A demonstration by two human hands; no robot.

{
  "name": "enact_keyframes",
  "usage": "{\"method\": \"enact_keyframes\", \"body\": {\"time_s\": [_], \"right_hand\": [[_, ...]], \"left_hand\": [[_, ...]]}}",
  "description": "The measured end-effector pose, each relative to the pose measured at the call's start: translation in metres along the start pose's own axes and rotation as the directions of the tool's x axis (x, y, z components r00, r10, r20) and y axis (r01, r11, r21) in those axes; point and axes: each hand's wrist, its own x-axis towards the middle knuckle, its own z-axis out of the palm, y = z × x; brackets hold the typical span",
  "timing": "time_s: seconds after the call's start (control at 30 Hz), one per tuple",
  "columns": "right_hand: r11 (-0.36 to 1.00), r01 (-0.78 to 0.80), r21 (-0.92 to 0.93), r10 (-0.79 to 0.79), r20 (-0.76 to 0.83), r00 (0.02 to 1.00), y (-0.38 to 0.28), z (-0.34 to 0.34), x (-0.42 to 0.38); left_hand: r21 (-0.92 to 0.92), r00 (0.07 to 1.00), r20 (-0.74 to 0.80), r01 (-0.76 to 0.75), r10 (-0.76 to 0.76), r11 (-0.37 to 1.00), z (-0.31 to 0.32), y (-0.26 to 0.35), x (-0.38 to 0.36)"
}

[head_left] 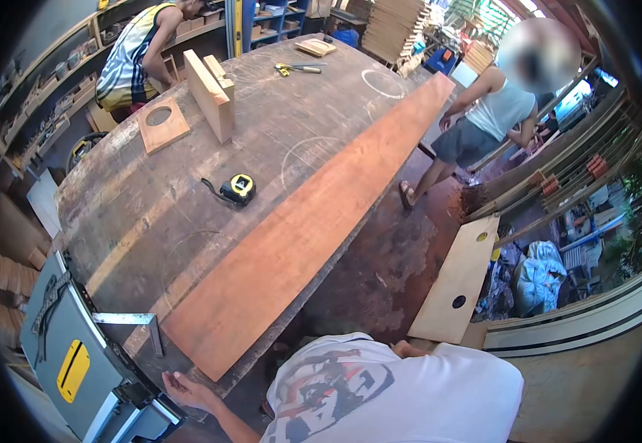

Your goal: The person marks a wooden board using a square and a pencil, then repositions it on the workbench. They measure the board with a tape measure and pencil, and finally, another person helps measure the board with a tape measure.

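My left hand (190,391) is near the plank's lower end, palm partly up, fingers loosely curled and apart, holding nothing. Just above it, a metal try square (135,320) rests at the table edge. The long reddish-brown plank (310,225) lies flat along the table's right side. A bit of skin, perhaps my right hand (410,349), shows at the edge of my white shirt; its fingers cannot be made out. Left of the plank sits a black and yellow tape measure (239,189).
The wooden table (262,111) also bears a board with a round hole (164,124), upright wood blocks (210,96) and pliers (288,70). A grey machine (81,362) stands lower left. One person (132,55) is at the far left, another (494,111) beyond the plank.
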Motion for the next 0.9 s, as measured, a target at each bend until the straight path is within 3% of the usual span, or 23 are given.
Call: {"method": "enact_keyframes", "body": {"time_s": [0.03, 0.07, 0.1, 0.13, 0.2, 0.3, 0.33, 0.4, 0.47, 0.5, 0.53, 0.57, 0.6, 0.63, 0.67, 0.7, 0.77, 0.8, 0.83, 0.9], "right_hand": [[0.966, -0.233, 0.108, 0.225, 0.079, 0.971, 0.01, 0.003, -0.02], [0.992, -0.128, -0.006, 0.128, 0.049, 0.991, 0.047, 0.019, 0.019], [0.978, -0.17, 0.119, 0.17, 0.012, 0.985, 0.05, 0.015, 0.03], [0.994, -0.002, 0.107, 0.014, -0.119, 0.993, 0.051, 0.014, 0.048], [0.978, 0.06, 0.2, -0.022, -0.19, 0.982, 0.006, -0.028, 0.051], [0.92, 0.207, 0.334, -0.133, -0.233, 0.963, -0.05, -0.093, 0.064], [0.883, 0.26, 0.391, -0.179, -0.231, 0.956, -0.062, -0.111, 0.075], [0.839, 0.372, 0.397, -0.281, -0.27, 0.921, -0.078, -0.156, 0.085], [0.814, 0.462, 0.353, -0.343, -0.349, 0.872, -0.064, -0.188, 0.114], [0.812, 0.5, 0.302, -0.363, -0.409, 0.837, -0.053, -0.205, 0.143], [0.702, 0.617, 0.355, -0.369, -0.559, 0.742, -0.034, -0.221, 0.195], [0.574, 0.723, 0.384, -0.33, -0.7, 0.634, -0.019, -0.246, 0.244], [0.682, 0.619, 0.39, -0.239, -0.681, 0.693, -0.024, -0.354, 0.166], [0.669, 0.666, 0.33, -0.173, -0.802, 0.571, -0.01, -0.416, 0.178], [0.625, 0.676, 0.39, -0.098, -0.82, 0.564, -0.001, -0.492, 0.146], [0.563, 0.767, 0.307, -0.087, -0.901, 0.425, 0.013, -0.557, 0.128], [0.657, 0.753, 0.038, 0.008, -0.999, 0.044, 0.043, -0.666, 0.127], [0.658, 0.753, 0.015, 0.058, -0.998, -0.031, 0.055, -0.711, 0.116], [0.6, 0.787, 0.144, 0.092, -0.99, 0.11, 0.058, -0.74, 0.063], [0.523, 0.847, 0.092, 0.089, -0.995, 0.053, 0.069, -0.778, 0.021]], "left_hand": [[0.015, 1.0, -0.001, -0.03, 0.03, 0.999, -0.002, 0.01, 0.0], [0.028, 0.998, 0.008, -0.064, 0.063, 0.998, -0.002, 0.022, 0.0], [0.031, 0.995, 0.014, -0.097, 0.097, 0.995, 0.005, 0.038, 0.0], [0.069, 0.981, 0.019, -0.191, 0.191, 0.979, 0.015, 0.057, 0.001], [0.151, 0.927, 0.03, -0.373, 0.373, 0.915, 0.033, 0.102, 0.0], [-0.086, 0.946, 0.149, -0.277, 0.287, 0.957, 0.07, 0.152, -0.009], [-0.061, 0.947, 0.263, -0.173, 0.183, 0.983, 0.079, 0.172, -0.018], [-0.058, 0.924, 0.354, -0.13, 0.142, 0.99, 0.107, 0.193, -0.04], [-0.066, 0.893, 0.378, -0.236, 0.244, 0.969, 0.143, 0.215, -0.081], [-0.082, 0.865, 0.346, -0.359, 0.365, 0.93, 0.166, 0.226, -0.112], [-0.081, 0.817, 0.32, -0.481, 0.48, 0.873, 0.183, 0.234, -0.141], [-0.094, 0.8, 0.353, -0.486, 0.485, 0.869, 0.199, 0.239, -0.165], [-0.128, 0.781, 0.38, -0.487, 0.496, 0.864, 0.223, 0.24, -0.192], [-0.164, 0.755, 0.415, -0.487, 0.508, 0.858, 0.246, 0.245, -0.219], [-0.177, 0.719, 0.464, -0.497, 0.517, 0.85, 0.264, 0.253, -0.246], [-0.189, 0.681, 0.514, -0.503, 0.522, 0.843, 0.28, 0.261, -0.275], [-0.231, 0.602, 0.576, -0.529, 0.553, 0.817, 0.301, 0.28, -0.318], [-0.266, 0.573, 0.579, -0.54, 0.58, 0.798, 0.313, 0.292, -0.337], [-0.295, 0.547, 0.577, -0.552, 0.606, 0.78, 0.323, 0.302, -0.352], [-0.311, 0.526, 0.57, -0.573, 0.631, 0.758, 0.344, 0.322, -0.371]]}}
